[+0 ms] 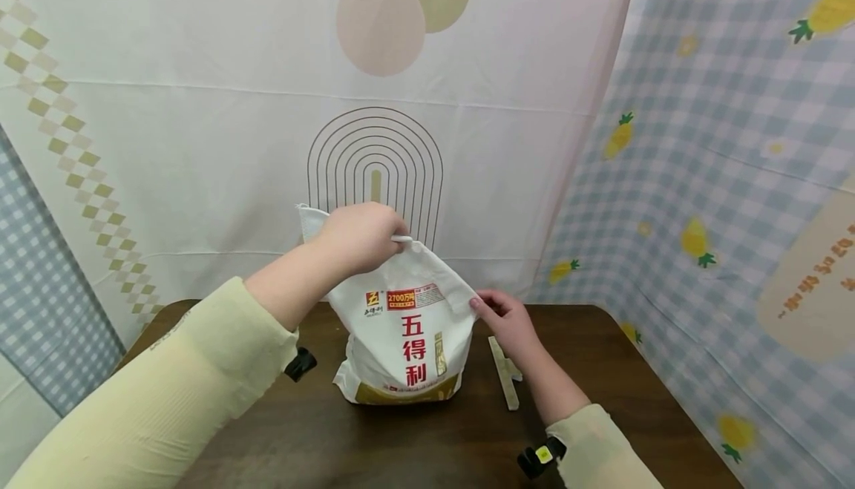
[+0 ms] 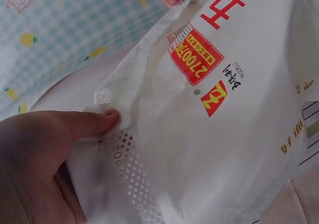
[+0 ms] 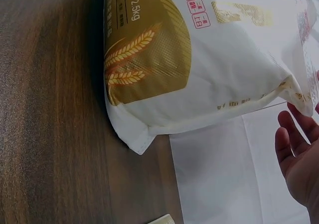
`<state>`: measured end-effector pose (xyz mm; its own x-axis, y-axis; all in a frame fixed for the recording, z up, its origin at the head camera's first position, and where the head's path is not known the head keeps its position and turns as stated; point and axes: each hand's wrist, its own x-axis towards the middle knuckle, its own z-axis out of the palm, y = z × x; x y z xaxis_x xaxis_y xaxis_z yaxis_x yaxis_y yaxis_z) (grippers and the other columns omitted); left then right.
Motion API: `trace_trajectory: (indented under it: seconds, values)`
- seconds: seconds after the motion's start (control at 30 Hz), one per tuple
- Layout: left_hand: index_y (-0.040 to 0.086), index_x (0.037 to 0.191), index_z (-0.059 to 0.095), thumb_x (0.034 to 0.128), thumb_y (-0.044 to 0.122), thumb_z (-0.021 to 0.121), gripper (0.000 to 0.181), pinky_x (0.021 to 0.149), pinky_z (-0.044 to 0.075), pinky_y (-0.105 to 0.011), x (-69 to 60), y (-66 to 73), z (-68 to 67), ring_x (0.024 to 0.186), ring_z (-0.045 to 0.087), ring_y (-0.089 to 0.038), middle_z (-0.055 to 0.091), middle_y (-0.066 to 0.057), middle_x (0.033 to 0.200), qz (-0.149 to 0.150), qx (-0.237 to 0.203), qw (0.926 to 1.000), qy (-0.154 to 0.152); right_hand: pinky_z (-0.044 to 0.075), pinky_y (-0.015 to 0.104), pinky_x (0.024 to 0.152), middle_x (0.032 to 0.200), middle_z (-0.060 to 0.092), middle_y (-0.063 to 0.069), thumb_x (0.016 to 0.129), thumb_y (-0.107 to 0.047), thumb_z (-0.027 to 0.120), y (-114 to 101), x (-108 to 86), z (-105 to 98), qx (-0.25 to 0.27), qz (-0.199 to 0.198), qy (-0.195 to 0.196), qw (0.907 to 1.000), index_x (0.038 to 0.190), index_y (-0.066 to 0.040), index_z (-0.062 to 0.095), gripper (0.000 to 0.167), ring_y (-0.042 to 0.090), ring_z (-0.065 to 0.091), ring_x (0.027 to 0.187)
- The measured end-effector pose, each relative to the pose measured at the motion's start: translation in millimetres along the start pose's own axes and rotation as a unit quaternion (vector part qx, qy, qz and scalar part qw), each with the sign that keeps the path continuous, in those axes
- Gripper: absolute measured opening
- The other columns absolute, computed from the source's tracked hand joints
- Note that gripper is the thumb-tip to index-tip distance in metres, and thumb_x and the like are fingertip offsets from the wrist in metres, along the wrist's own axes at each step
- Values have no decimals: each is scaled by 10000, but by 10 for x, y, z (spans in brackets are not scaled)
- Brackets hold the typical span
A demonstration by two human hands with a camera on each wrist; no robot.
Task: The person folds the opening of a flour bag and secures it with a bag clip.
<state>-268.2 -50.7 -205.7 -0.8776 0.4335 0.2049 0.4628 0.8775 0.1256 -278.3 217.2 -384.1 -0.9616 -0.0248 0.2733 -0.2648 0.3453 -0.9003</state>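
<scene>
A white flour bag (image 1: 384,340) with red lettering stands on the brown table. In the right wrist view its gold lower part (image 3: 154,59) shows wheat ears and "2.5kg". My left hand (image 1: 364,235) grips the bag's top edge, and the left wrist view shows the thumb (image 2: 102,123) pressed on the white fabric beside a strip of small holes. Lower down, at the bag's right upper corner, my right hand (image 1: 510,322) pinches the edge between thumb and fingers. The bag's top slopes down from the left hand to the right. Its inside is hidden.
On the table (image 1: 287,422), right of the bag and beside my right forearm, lies a long pale beige clip-like piece (image 1: 502,374). A white patterned cloth (image 1: 220,162) hangs behind the table, and a blue checked cloth (image 1: 668,177) hangs along the right.
</scene>
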Motion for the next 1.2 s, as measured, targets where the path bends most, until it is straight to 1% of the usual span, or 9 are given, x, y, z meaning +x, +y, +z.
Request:
trace_trajectory:
  seconds: [0.07, 0.2, 0.47, 0.63, 0.8, 0.97, 1.03, 1.1, 1.2]
  values:
    - [240, 1010, 771, 950, 223, 635, 149, 758, 501, -424, -4, 7, 5, 861, 619, -169, 710, 44, 1014, -1, -4, 10000, 13, 518, 296, 812, 1010, 690, 89, 966, -201, 664, 69, 11, -2, 102, -98, 18, 9999, 1156, 14, 693, 289, 109, 614, 875]
    - [244, 1045, 768, 956, 222, 624, 170, 783, 503, -430, -10, 29, 21, 901, 630, -168, 713, 44, 1047, -20, -58, 10000, -2, 510, 291, 816, 1036, 680, 87, 979, -190, 641, 81, -18, -17, 139, -122, 80, 9998, 1181, 22, 672, 294, 92, 600, 896]
    - [256, 1086, 765, 964, 256, 629, 183, 789, 504, -431, -11, 45, 52, 938, 637, -164, 714, 50, 1087, -31, -54, 10000, 31, 508, 254, 732, 1057, 665, 103, 1001, -207, 606, 135, -117, -60, 34, 97, 137, 9999, 1203, 15, 653, 304, 93, 588, 901]
    - [252, 1099, 764, 962, 263, 637, 187, 785, 509, -426, -14, 34, 61, 964, 645, -168, 715, 46, 1105, -30, -107, 9999, 52, 506, 268, 717, 1024, 668, 96, 1011, -222, 588, 218, -179, -112, -91, 217, 57, 9997, 1182, 8, 652, 294, 112, 600, 898]
    - [253, 1119, 760, 959, 270, 643, 199, 818, 513, -445, -22, 29, 62, 1027, 650, -181, 713, 45, 1130, -49, -120, 9999, 38, 504, 288, 692, 1014, 676, 134, 1017, -175, 568, 313, -255, -168, -154, 253, -114, 9995, 1161, 7, 657, 249, 215, 623, 893]
    - [245, 1135, 754, 962, 276, 643, 209, 837, 511, -452, -25, 30, 68, 1048, 648, -187, 710, 39, 1145, -53, -124, 9999, 42, 504, 289, 676, 1013, 685, 140, 1018, -157, 562, 372, -315, -210, -93, 291, -228, 9993, 1173, 17, 650, 250, 200, 623, 867]
    - [240, 1139, 753, 963, 279, 643, 212, 845, 509, -455, -25, 33, 71, 1053, 648, -187, 710, 38, 1148, -59, -112, 9999, 52, 511, 301, 680, 1002, 688, 143, 1018, -153, 559, 395, -331, -225, -155, 323, -225, 9991, 1172, 30, 648, 254, 216, 627, 871]
    - [237, 1141, 752, 965, 281, 642, 213, 849, 508, -458, -25, 35, 75, 1052, 649, -188, 711, 36, 1147, -55, -93, 9999, 64, 517, 307, 695, 1008, 697, 152, 1014, -154, 568, 413, -349, -241, -369, 380, -142, 9985, 1158, 24, 661, 246, 223, 637, 882]
    - [236, 1138, 754, 966, 278, 641, 210, 842, 510, -460, -26, 37, 82, 1046, 652, -190, 713, 34, 1142, -44, -60, 9999, 96, 515, 316, 740, 1008, 706, 117, 1002, -185, 596, 441, -386, -272, -1035, 446, 22, 9936, 1120, -12, 693, 231, 198, 639, 892]
